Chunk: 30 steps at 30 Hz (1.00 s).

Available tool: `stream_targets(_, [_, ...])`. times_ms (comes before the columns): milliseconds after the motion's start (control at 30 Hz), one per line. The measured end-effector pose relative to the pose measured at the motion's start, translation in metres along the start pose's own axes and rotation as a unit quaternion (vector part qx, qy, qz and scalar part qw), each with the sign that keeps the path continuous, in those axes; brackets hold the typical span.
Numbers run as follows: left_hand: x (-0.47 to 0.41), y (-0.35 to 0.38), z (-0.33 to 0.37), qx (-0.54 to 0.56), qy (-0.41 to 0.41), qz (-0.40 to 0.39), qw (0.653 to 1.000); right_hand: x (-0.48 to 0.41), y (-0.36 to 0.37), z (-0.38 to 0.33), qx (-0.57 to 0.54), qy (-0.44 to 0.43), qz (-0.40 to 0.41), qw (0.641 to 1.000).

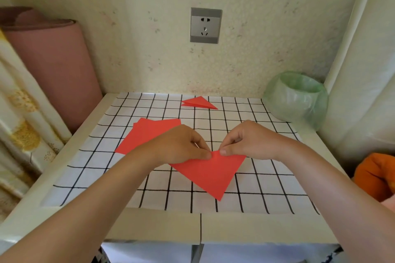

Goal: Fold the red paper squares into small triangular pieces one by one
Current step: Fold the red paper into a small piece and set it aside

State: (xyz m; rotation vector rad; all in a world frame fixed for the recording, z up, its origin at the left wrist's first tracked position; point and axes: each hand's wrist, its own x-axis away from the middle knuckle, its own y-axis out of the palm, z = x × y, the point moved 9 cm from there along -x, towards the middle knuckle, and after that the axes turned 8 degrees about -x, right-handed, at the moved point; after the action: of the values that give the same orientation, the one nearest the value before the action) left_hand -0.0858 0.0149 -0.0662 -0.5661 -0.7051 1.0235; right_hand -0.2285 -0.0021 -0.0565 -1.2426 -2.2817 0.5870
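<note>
My left hand (181, 145) and right hand (250, 141) pinch with their fingers the top corner of a folded red paper (210, 174) on the table (158, 226), the stack (149, 132) behind my left fingers, a triangle (198, 103) farther back.

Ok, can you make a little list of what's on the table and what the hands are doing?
surface: grid-patterned table cover
in work: red paper, folded, lying on the cover
left hand: pinching the paper's top corner
right hand: pinching the same corner
waiting: stack of red paper squares, behind the left hand
done: folded red triangle, near the wall
far right: bin with green bag
wall: power socket
</note>
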Motion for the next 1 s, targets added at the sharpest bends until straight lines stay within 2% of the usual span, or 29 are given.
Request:
stream_targets(133, [-0.004,0.001,-0.003,-0.004,0.0,0.021,1.0,-0.005,0.005,0.002,0.024,0.011,0.008,1.0])
stream_targets(400, [-0.012,0.004,-0.009,-0.049,0.01,0.056,0.997,-0.015,0.022,-0.007,0.074,-0.035,0.044,0.996])
stream_targets(667, [-0.01,-0.002,-0.01,-0.102,0.037,0.05,0.993,-0.019,0.021,0.003,0.053,-0.009,0.023,0.998])
stream_targets(1000, [0.005,-0.037,-0.033,-0.097,0.008,0.059,0.993,-0.014,-0.01,0.018,0.016,0.006,0.056,0.998])
